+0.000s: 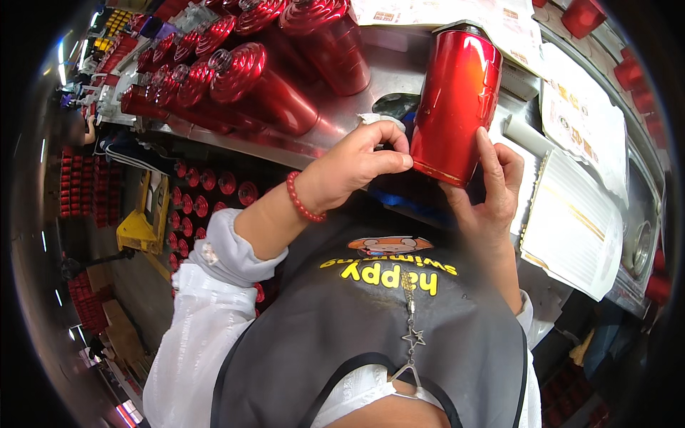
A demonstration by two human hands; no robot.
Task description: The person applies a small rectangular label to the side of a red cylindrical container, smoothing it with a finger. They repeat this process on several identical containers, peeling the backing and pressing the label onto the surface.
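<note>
A glossy red cylindrical canister (457, 100) leans before me, its dark end away from me and its thin-rimmed end near my hands. My right hand (496, 178) grips the near end, fingers along the right side and thumb at the rim. My left hand (364, 164), with a red bead bracelet on the wrist, is closed, its thumb tip touching the canister's lower left edge. A crumpled white cloth (371, 119) shows beyond its bent fingers, which seem to hold it; the fingertips are partly hidden.
Several red canisters with stepped lids (267, 93) crowd the metal table (385, 60) at left. Printed sheets (581, 118) and a stack of white paper (574, 225) lie at right. Beyond the table's left edge are a yellow cart (143, 225) and rows of red pieces (203, 189).
</note>
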